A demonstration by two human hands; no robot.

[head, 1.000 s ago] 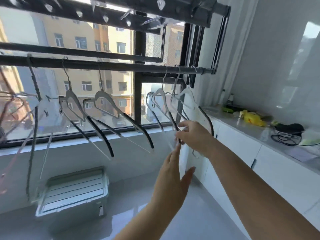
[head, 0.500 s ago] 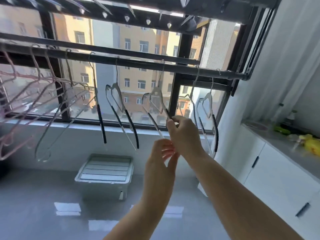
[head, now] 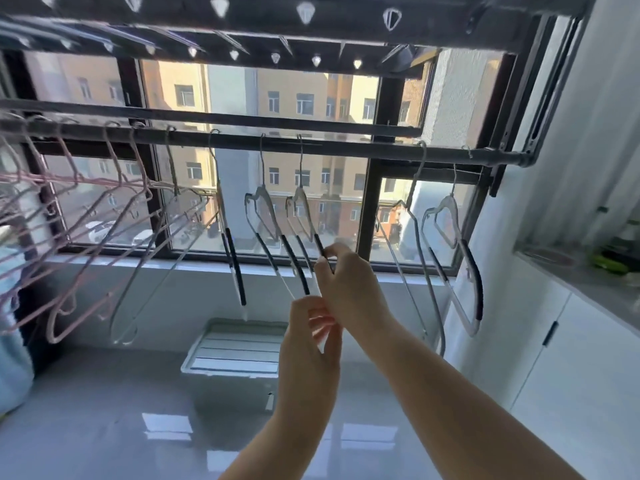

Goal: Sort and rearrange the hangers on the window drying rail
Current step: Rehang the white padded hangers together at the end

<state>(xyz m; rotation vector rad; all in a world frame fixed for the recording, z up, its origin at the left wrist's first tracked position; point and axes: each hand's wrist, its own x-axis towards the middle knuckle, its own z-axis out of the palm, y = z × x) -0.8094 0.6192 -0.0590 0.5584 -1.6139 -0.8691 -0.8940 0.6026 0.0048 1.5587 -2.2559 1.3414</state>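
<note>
the right hand (head: pixel 349 282) pinched the black grip of a clear plastic hanger (head: pixel 301 209), which had slid left along the dark metal rail (head: pixel 346 147), closer to its neighbour. the left hand (head: pixel 308 348) curled just below; whether it held anything couldn't be told. four such clear hangers hung there, with one thin wire hanger (head: pixel 415 174) among them and pink wire hangers (head: pixel 86 181) bunched at the left, too blurred to count.

right hand (head: pixel 349 282) pinches hanger (head: pixel 300 197) arm; left hand (head: pixel 308 344) grips lower end; rail (head: pixel 346 147) above.
</note>
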